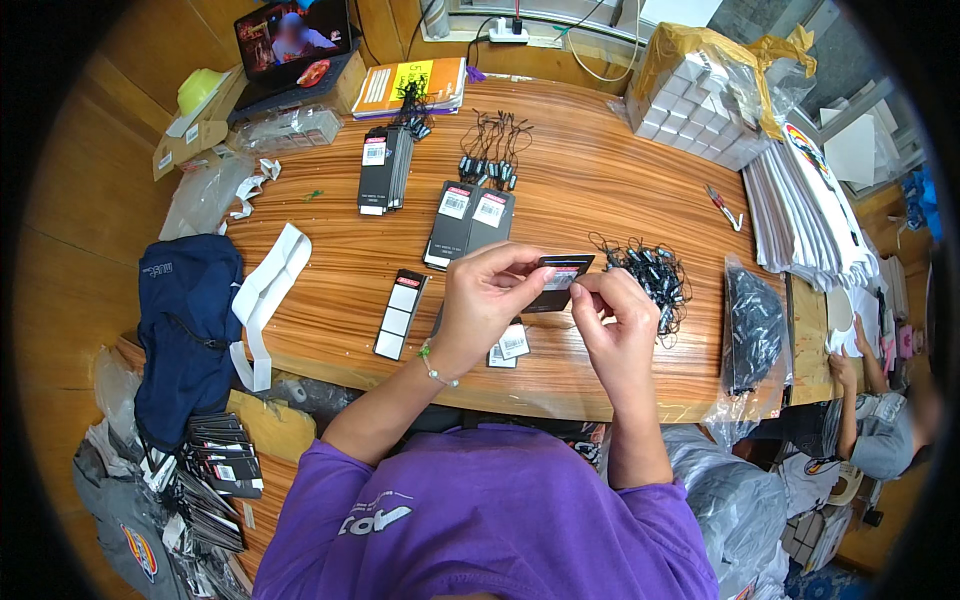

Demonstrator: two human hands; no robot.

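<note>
A black hang tag (549,298) with a red-and-white sticker is tilted up over the near middle of the table. My left hand (488,296) pinches its left side between thumb and fingers. My right hand (622,312) is closed at the tag's right side, fingertips pressed near the sticker. Below the tag lie small white barcode labels (513,342). Left of my left wrist is a dark strip with white labels (398,315). Beyond my hands rest two stacks of stickered black tags (448,232) with black strings (490,150). A loose heap of black strings (660,285) sits beside my right hand.
Another tag stack (383,178) stands farther back. Around the table are notebooks (400,88), a screen (293,38), bagged white boxes (690,110), folded white garments (805,215), a snipper (724,208), bagged black strings (752,325) and a white paper strip (268,285). Another person (880,430) works at right.
</note>
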